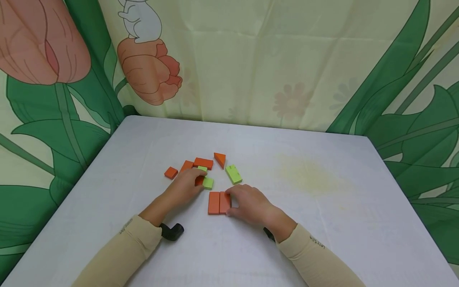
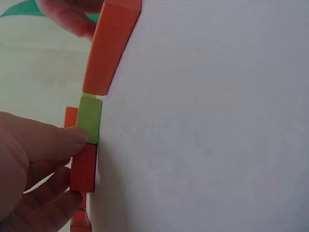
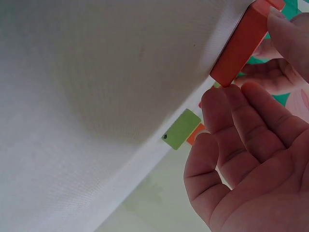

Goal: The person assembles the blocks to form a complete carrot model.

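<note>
Two orange rectangular blocks lie side by side on the table. My right hand [image 1: 251, 203] grips the right-hand orange block [image 1: 225, 202] between thumb and fingers, at its near and far ends. The left-hand orange block [image 1: 214, 203] touches it along one long side. My left hand [image 1: 186, 185] pinches a small green block [image 1: 208, 183], its thumb on the near face in the left wrist view. Against this green block [image 2: 90, 121] stands a red-orange block [image 2: 83, 168], partly under the left fingers. Another green block [image 1: 202, 168] shows just beyond that hand.
Beyond the hands lie an orange triangular block [image 1: 220, 160], a longer green block [image 1: 234, 174], a red-orange block [image 1: 203, 163] and a small orange block [image 1: 171, 172]. One more orange block [image 1: 186, 165] is partly hidden by the left hand. A printed curtain [image 1: 229, 79] hangs behind the white table [image 1: 322, 239].
</note>
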Demonstrator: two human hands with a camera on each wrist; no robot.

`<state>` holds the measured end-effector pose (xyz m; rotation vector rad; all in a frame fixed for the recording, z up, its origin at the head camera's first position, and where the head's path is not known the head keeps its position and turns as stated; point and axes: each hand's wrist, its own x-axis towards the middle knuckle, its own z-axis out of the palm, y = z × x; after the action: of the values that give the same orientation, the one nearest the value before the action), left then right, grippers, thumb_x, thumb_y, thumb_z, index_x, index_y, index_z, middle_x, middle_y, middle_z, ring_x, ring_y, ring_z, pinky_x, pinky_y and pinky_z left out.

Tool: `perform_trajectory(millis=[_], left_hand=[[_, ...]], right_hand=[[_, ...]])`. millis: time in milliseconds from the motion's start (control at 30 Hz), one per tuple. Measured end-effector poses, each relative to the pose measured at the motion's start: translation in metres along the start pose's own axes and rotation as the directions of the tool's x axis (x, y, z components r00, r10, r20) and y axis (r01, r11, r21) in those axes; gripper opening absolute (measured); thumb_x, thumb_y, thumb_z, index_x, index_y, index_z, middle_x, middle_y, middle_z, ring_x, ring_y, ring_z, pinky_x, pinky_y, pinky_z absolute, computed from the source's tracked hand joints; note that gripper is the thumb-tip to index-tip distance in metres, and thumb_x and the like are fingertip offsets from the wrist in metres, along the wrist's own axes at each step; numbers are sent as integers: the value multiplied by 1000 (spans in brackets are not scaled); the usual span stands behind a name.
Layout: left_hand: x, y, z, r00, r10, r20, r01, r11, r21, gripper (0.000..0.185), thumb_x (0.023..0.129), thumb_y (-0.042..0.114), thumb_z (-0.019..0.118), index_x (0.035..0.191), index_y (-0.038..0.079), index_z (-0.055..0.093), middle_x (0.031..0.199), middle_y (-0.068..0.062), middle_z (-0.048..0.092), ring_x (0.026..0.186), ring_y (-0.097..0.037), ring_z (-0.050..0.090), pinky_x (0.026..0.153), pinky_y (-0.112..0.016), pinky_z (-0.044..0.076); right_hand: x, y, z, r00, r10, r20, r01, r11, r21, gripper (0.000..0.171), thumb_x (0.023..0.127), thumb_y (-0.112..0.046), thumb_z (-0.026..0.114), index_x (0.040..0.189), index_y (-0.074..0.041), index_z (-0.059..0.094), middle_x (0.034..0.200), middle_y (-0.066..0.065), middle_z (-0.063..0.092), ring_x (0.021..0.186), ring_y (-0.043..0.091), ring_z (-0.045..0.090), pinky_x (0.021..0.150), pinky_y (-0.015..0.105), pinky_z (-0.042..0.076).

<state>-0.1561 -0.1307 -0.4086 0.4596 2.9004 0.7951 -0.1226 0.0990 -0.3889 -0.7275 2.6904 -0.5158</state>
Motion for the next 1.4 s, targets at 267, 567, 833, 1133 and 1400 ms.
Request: perform_trajectory(millis=[267,567,833,1133,1400], left_hand=[[5,-9,-18,999,-8,48,12,996,-87,51,90,11,76,138,3,58,134,-11,59,128,-32,47,104,-46,45],[16,-42,-43,990,-51,135,43,997,64,63,91,12,74,148,6,47,143,-15,50,132,-36,40,106,-59,35],[15,-53,-45,986,-63,158,46,993,109,62,90,15,77,145,7,51,142,-15,52,135,-37,39,103,-61,29],[-9,-46,-43,988,-42,150,23,992,127,59,81,20,86,134,7,62,133,-12,59,130,-36,45,103,-63,26],[-34,-33,-30,988,49,143,-69,988,137,58,78,24,88,129,8,66,126,-7,64,125,-31,52,106,-69,23]], right_hand=[[1,1,1,1000,0,8,0,1000,-1,53,88,-30,78,132,-7,61,125,4,63,118,26,56,101,44,46],[1,1,0,1000,-7,10,7,1000,-6,53,89,-30,78,133,-7,61,124,5,63,117,26,56,100,43,46],[-1,0,-1,1000,-13,5,13,1000,-7,52,89,-29,78,132,-6,61,124,5,63,117,26,56,100,43,47],[-1,0,-1,1000,-13,-1,13,1000,-9,52,88,-29,78,132,-6,61,124,5,63,119,27,56,102,44,46],[-1,0,0,1000,-12,-6,12,1000,-8,51,88,-29,78,131,-6,62,123,5,63,118,27,56,100,44,46]])
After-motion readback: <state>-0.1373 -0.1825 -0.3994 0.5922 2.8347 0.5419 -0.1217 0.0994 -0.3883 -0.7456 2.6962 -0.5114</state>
